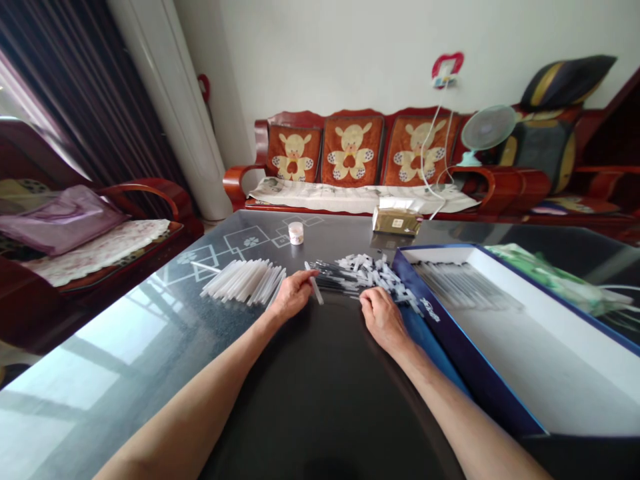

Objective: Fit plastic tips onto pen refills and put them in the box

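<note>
1. tabletop [300,407]: dark, glossy.
2. box [460,353]: open, right side of the tabletop; a row of rods [457,283] lies inside at its far end.
3. right hand [383,317]: fingers curled in, at the near edge of the white-ended pile [373,270]; whether this grip has hold of anything, cannot tell.
4. left hand [294,293]: grip closed at the fingertips on one white tube [317,291], tilted, between the two piles.
5. tube pile [243,281]: just left of the left hand.
6. jar [296,233]: beyond both piles.
7. tissue box [397,221]: farther right.
8. sofa [240,179]: behind the tabletop.
</note>
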`<state>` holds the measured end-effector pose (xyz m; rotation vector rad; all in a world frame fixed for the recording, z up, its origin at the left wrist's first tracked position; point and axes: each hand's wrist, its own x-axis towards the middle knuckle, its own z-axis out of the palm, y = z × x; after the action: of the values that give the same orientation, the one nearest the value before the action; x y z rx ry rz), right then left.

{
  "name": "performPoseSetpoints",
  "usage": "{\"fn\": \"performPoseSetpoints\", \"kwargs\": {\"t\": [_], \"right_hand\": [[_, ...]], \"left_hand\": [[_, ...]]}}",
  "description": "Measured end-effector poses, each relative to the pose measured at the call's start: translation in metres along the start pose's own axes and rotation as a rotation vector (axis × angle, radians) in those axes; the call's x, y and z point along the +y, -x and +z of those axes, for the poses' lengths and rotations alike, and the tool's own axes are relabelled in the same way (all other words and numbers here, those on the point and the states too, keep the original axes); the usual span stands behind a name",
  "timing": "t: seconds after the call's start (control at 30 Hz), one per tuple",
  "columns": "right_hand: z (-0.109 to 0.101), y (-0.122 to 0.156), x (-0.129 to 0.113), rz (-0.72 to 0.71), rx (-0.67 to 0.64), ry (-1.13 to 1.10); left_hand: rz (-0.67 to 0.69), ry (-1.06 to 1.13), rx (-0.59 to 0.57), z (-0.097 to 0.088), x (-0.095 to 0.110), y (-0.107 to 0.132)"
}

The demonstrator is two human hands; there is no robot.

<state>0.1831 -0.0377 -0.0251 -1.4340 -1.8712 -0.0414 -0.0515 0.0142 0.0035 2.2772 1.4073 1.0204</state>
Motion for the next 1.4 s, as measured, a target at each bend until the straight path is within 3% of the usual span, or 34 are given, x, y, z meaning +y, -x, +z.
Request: {"fn": "performPoseSetpoints", "kwargs": {"t": [0.1,0.23,0.37,0.53,0.9,1.1,1.3,1.4], "right_hand": [[-0.001,-0.001,0.002,0.101,0.058,-0.001],[-0.006,-0.002,0.003,0.268,0.095,-0.100],[-0.009,-0.003,0.004,0.356,0.152,-0.171],[-0.010,-0.004,0.005,0.362,0.150,-0.193],[-0.012,-0.005,0.002,0.349,0.114,-0.162],[-0.013,-0.005,0.000,0.337,0.070,-0.134],[-0.011,-0.004,0.002,0.307,0.100,-0.138],[-0.011,-0.004,0.001,0.293,0.101,-0.183]], "left_hand": [[0.091,-0.108,0.068,0.009,0.001,0.003],[0.039,-0.399,0.020,0.002,0.010,0.007],[0.150,-0.525,0.065,-0.003,0.015,0.007],[0.215,-0.443,-0.035,0.003,0.008,0.006],[0.130,-0.585,0.067,0.002,0.001,0.003],[0.129,-0.578,0.058,0.003,0.003,0.004],[0.199,-0.585,0.064,-0.001,-0.001,0.002],[0.309,-0.558,-0.003,-0.001,0.000,0.002]]}}
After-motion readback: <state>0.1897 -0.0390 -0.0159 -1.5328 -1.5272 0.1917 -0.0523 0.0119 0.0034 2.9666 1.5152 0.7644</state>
